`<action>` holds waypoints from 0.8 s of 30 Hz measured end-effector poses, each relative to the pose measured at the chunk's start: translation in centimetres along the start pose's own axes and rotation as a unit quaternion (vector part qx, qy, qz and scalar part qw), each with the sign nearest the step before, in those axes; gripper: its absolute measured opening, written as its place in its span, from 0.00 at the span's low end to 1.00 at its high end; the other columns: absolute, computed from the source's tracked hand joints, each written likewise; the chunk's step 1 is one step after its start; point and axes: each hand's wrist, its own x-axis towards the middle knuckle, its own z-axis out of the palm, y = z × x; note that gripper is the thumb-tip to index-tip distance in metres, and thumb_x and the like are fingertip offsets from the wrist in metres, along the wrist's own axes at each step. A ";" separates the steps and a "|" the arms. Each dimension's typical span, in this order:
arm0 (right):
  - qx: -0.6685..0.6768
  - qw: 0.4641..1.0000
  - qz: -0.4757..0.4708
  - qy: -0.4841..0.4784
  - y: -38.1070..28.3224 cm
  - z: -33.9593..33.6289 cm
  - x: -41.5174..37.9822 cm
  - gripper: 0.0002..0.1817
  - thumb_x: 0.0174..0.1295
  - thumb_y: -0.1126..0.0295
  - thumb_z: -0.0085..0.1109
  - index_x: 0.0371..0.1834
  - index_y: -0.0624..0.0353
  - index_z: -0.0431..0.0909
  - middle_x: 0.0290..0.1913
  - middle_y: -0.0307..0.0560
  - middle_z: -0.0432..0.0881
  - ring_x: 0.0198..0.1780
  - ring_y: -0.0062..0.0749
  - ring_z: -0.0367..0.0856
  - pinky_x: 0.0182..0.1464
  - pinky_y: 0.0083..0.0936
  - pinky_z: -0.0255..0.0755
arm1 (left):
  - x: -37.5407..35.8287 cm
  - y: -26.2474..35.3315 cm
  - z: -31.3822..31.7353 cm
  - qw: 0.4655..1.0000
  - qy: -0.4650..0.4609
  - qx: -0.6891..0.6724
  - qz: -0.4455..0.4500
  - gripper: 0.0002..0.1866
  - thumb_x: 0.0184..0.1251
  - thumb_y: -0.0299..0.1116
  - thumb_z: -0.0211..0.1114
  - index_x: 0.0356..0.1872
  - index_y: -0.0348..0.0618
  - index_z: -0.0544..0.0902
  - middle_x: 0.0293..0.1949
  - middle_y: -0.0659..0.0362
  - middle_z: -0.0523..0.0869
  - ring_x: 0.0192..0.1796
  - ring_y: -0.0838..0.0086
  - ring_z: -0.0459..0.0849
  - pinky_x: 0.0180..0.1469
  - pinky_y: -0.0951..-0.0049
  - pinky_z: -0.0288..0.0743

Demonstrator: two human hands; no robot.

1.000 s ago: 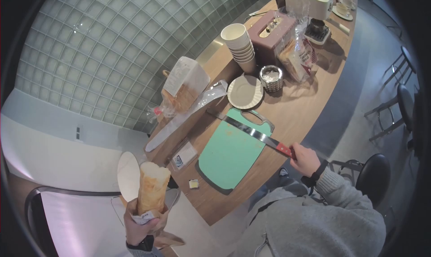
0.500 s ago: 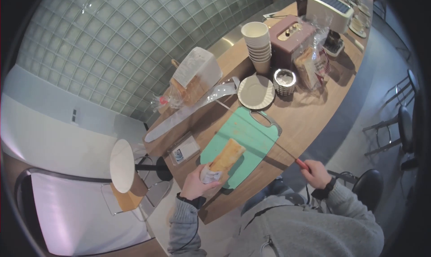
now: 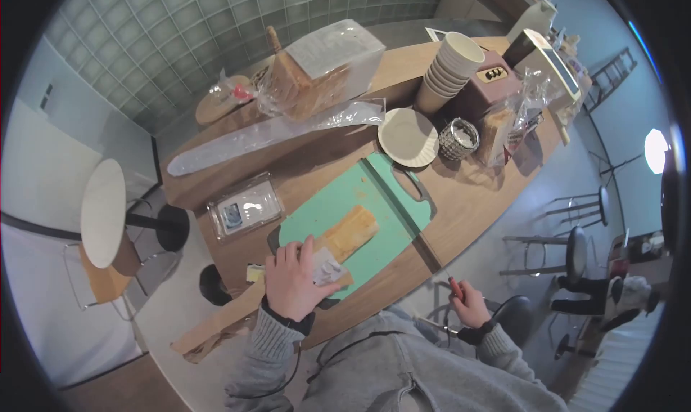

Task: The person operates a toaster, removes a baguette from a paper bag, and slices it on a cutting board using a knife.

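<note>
My left hand point(image 3: 291, 279) grips the paper-wrapped end of a baguette piece point(image 3: 350, 232), its thumb along the near side and its fingers over the white paper point(image 3: 327, 266). The golden bread lies along a green cutting board point(image 3: 324, 203), with crumbs beyond it. My right hand point(image 3: 471, 305) is closed round the red handle point(image 3: 456, 289) of a long knife, just off the table's near edge. The blade is hard to make out; a dark straight band crosses the board in line with the handle.
A clear plastic box point(image 3: 245, 207) lies left of the board. Beyond stand a paper plate point(image 3: 408, 137), stacked paper cups point(image 3: 450, 72), a metallic cup point(image 3: 458, 138) and bagged bread point(image 3: 497, 127). A bagged loaf point(image 3: 306, 81) and a long plastic sleeve point(image 3: 266, 142) are at the back left.
My left hand has lowered the baguette onto the board and turned over it. My right hand has moved left with the knife. The camera view has shifted.
</note>
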 end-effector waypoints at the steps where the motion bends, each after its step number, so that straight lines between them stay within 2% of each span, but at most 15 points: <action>1: 0.004 1.000 0.010 -0.007 -0.2 0.4 0.0 0.06 0.57 0.67 0.53 0.27 0.52 0.67 0.22 0.41 0.69 0.25 0.36 0.64 0.32 0.33 0.58 | 0.0 -0.2 0.3 0.999 0.028 0.016 0.003 0.47 0.38 0.67 0.74 0.56 0.45 0.72 0.42 0.56 0.79 0.42 0.64 0.79 0.42 0.63 0.73; 3: 0.001 0.999 0.029 -0.015 -0.4 1.1 -0.2 0.04 0.57 0.68 0.53 0.28 0.54 0.71 0.25 0.39 0.73 0.28 0.31 0.67 0.35 0.32 0.62 | 0.0 -0.4 0.9 0.997 0.070 0.030 0.006 0.43 0.40 0.69 0.72 0.51 0.46 0.75 0.37 0.58 0.79 0.38 0.67 0.78 0.37 0.67 0.72; 6: 0.042 0.999 0.014 0.019 0.0 2.3 -1.8 0.10 0.61 0.69 0.52 0.22 0.50 0.65 0.23 0.30 0.62 0.28 0.22 0.57 0.32 0.25 0.55 | -0.1 -0.4 1.4 0.993 0.116 0.028 0.013 0.39 0.44 0.68 0.71 0.47 0.47 0.75 0.33 0.60 0.78 0.33 0.70 0.76 0.34 0.69 0.69; 9: 0.090 0.995 0.006 0.030 3.8 4.1 -2.1 0.13 0.62 0.72 0.50 0.20 0.50 0.63 0.15 0.34 0.65 0.17 0.19 0.62 0.20 0.20 0.57 | 0.0 -0.6 1.9 0.991 0.131 0.021 0.004 0.36 0.48 0.69 0.67 0.45 0.47 0.76 0.34 0.60 0.77 0.33 0.70 0.75 0.34 0.68 0.68; 12: 0.084 0.993 0.077 0.011 3.2 4.3 -2.4 0.13 0.60 0.71 0.52 0.18 0.50 0.64 0.15 0.33 0.68 0.18 0.19 0.61 0.22 0.21 0.56 | 0.0 -0.7 1.9 0.992 0.127 0.019 0.002 0.36 0.47 0.68 0.68 0.44 0.47 0.76 0.32 0.61 0.76 0.33 0.70 0.74 0.33 0.69 0.68; 15: 0.100 0.989 0.110 -0.006 2.0 4.5 -1.9 0.13 0.57 0.72 0.53 0.18 0.48 0.62 0.16 0.30 0.64 0.20 0.17 0.58 0.24 0.21 0.54 | -0.1 -1.1 1.9 0.994 0.109 0.014 0.004 0.37 0.45 0.68 0.70 0.47 0.48 0.76 0.34 0.61 0.76 0.33 0.69 0.74 0.34 0.69 0.67; 18: 0.114 0.985 0.111 -0.063 4.1 3.9 -0.9 0.05 0.61 0.72 0.56 0.29 0.54 0.71 0.18 0.36 0.69 0.15 0.21 0.68 0.18 0.18 0.67 | 0.1 -1.0 1.7 0.997 0.078 -0.013 -0.005 0.41 0.42 0.65 0.74 0.54 0.49 0.75 0.37 0.59 0.79 0.37 0.68 0.77 0.36 0.68 0.71; 21: 0.141 0.970 0.168 -0.101 2.5 3.2 -0.4 0.04 0.56 0.73 0.54 0.25 0.53 0.73 0.17 0.34 0.69 0.17 0.21 0.66 0.22 0.19 0.62 | 0.2 -0.6 1.2 0.998 0.062 -0.007 -0.016 0.40 0.43 0.65 0.73 0.55 0.50 0.75 0.39 0.59 0.78 0.38 0.67 0.76 0.38 0.67 0.70; 24: 0.123 0.984 0.116 -0.052 1.6 3.1 -1.0 0.16 0.61 0.69 0.52 0.17 0.47 0.61 0.15 0.28 0.61 0.18 0.15 0.56 0.22 0.20 0.51 | 0.6 -0.1 0.2 0.999 0.031 -0.021 -0.022 0.45 0.36 0.68 0.75 0.53 0.49 0.75 0.38 0.59 0.78 0.37 0.66 0.76 0.39 0.65 0.69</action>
